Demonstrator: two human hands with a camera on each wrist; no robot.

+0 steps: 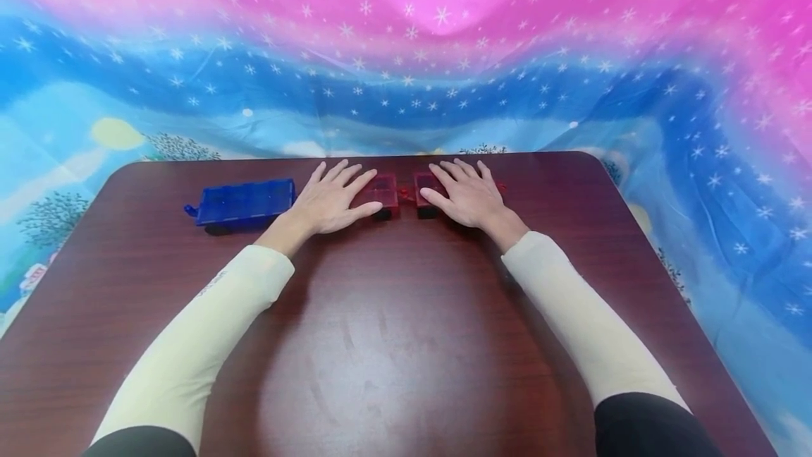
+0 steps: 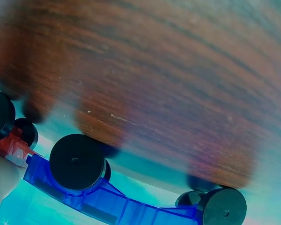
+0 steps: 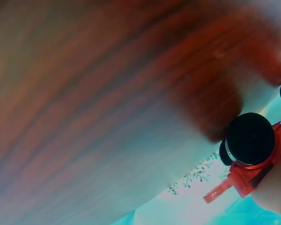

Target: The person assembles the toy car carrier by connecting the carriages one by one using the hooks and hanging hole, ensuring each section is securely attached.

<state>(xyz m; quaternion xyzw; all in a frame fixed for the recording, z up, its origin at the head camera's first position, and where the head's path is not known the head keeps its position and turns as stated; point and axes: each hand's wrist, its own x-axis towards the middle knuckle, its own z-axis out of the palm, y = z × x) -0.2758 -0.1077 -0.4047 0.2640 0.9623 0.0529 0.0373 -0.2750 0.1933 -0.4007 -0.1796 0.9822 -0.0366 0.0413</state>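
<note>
My left hand (image 1: 330, 199) lies palm down with spread fingers on a see-through red toy wagon (image 1: 384, 192), covering much of it. Likewise flat and spread, my right hand (image 1: 468, 196) rests over a second red wagon (image 1: 423, 185). Between the two wagons sits a small red coupling (image 1: 406, 194). A blue toy wagon (image 1: 244, 202) stands just left of my left hand, its hook pointing left. The left wrist view shows the blue wagon's side (image 2: 107, 201) and black wheels. A red hook (image 3: 218, 191) sticks out from the right wagon in the right wrist view.
The wagons stand in a row near the far edge of a dark red-brown wooden table (image 1: 380, 344). A pink and blue snowflake-patterned cloth (image 1: 406, 76) hangs behind the table and along its sides.
</note>
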